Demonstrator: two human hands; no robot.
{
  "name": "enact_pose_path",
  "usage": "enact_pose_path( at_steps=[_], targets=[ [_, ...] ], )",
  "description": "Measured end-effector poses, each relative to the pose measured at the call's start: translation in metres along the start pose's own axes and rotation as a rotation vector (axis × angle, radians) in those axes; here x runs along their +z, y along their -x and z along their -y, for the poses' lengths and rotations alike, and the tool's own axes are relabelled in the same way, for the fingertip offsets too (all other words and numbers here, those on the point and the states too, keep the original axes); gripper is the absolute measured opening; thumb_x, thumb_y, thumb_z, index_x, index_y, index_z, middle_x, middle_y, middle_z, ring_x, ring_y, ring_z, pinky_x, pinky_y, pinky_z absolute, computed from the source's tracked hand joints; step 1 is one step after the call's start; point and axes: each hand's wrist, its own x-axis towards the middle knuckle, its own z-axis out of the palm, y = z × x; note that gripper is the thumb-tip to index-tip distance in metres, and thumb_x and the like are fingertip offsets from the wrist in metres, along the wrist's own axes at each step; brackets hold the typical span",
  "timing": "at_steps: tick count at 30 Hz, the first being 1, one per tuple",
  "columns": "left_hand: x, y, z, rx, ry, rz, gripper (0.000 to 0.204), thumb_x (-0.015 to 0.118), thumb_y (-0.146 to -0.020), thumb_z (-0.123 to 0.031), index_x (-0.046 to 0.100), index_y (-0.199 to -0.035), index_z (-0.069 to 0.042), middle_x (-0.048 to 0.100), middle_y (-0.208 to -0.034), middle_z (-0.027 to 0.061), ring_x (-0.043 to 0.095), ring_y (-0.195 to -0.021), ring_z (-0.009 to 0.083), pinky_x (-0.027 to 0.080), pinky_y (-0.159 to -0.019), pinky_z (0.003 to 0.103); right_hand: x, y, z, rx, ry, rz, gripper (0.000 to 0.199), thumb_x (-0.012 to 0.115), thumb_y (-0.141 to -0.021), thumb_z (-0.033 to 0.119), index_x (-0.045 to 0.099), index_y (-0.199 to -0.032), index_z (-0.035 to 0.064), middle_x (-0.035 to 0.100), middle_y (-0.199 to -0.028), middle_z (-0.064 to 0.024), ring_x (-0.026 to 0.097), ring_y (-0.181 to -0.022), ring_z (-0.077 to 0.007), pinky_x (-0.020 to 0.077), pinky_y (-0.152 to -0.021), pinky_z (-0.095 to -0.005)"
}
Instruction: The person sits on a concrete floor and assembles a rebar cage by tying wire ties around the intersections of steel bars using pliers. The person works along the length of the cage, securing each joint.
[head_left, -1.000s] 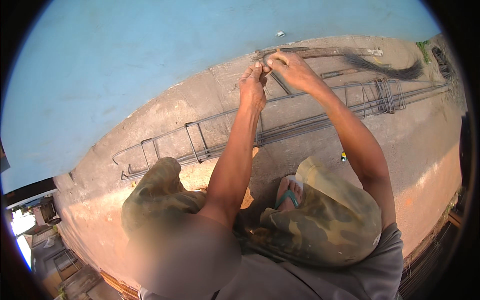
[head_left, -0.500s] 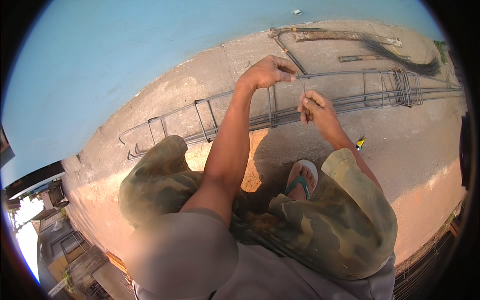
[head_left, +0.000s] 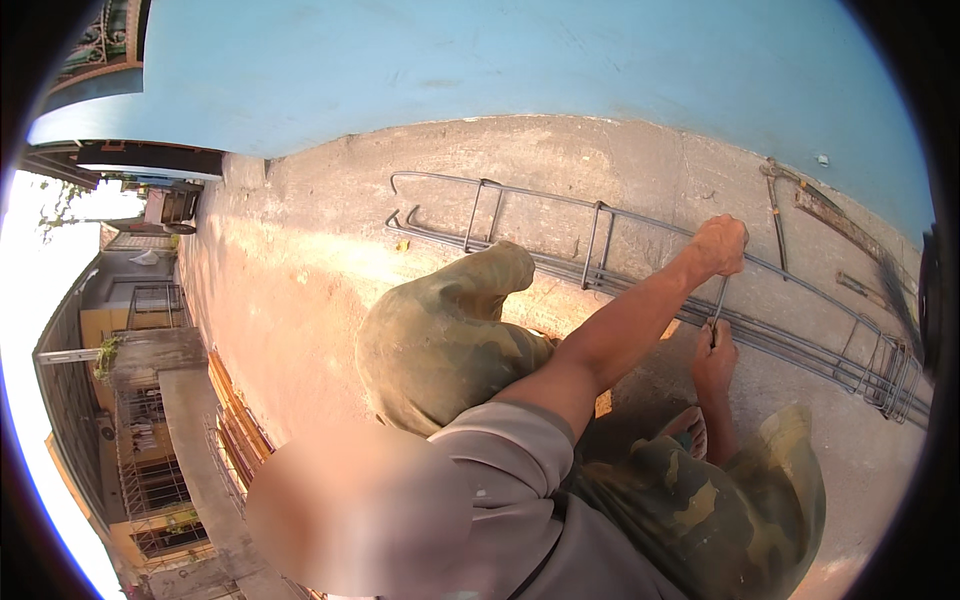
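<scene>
A long cage of grey steel reinforcing bars with rectangular stirrups (head_left: 600,250) lies on the rough, sunlit concrete floor (head_left: 300,280), running from 11 o'clock toward 3 o'clock along the foot of a smooth blue wall (head_left: 480,60). Loose rusty metal rods and scraps (head_left: 800,200) rest at 2 o'clock against that wall. The person's bent knees in camouflage-patterned trousers (head_left: 440,340) and a sandalled foot (head_left: 690,430) crowd the middle, hiding part of the cage's near bars.

The left hand (head_left: 720,245) is curled into a fist around the upper bar of the cage at 2 o'clock. Just below it, the right hand (head_left: 714,355) pinches the lower end of 1 thin upright steel stirrup (head_left: 719,300) between its fingers.

Compared with 0.5 s before, the view has swung left, bringing the cage's hooked end into sight, and the right hand has dropped beneath the left.
</scene>
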Motion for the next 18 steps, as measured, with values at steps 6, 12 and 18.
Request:
enact_pose_path(
  at_steps=[6, 12, 18],
  targets=[
    [-0.009, 0.005, -0.023, 0.035, 0.011, -0.096, 0.017, 0.072, -0.066, -0.006, 0.074, -0.083, -0.003, 0.071, -0.087, 0.0214, 0.070, -0.089, 0.0363, 0.056, -0.084, 0.042, 0.004, -0.001, -0.007, 0.076, -0.009, 0.023, 0.014, 0.052, -0.097, 0.014, 0.053, -0.103, 0.0016, 0.063, -0.086, -0.0246, 0.062, -0.082, -0.0460, 0.0473, -0.068, -0.0490],
    [-0.046, 0.004, -0.017, 0.202, 0.057, -0.148, 0.039, 0.079, -0.074, -0.022, 0.068, -0.104, 0.002, 0.071, -0.096, 0.0197, 0.069, -0.092, 0.0338, 0.055, -0.083, 0.042, -0.010, 0.001, 0.009, 0.154, 0.007, -0.004, 0.021, 0.054, -0.096, 0.019, 0.050, -0.111, 0.0048, 0.062, -0.083, -0.0267, 0.060, -0.084, -0.0512, 0.0462, -0.069, -0.0541],
    [-0.061, 0.020, 0.006, 0.082, 0.034, 0.649, 0.052, 0.081, -0.073, -0.034, 0.070, -0.109, 0.001, 0.072, -0.096, 0.0164, 0.069, -0.089, 0.0270, 0.054, -0.078, 0.037, -0.016, 0.005, 0.007, 0.180, -0.222, -0.035, 0.023, 0.058, -0.095, 0.016, 0.051, -0.114, 0.0045, 0.058, -0.070, -0.0170, 0.057, -0.061, -0.0303, 0.0448, -0.060, -0.0417]
  ],
)
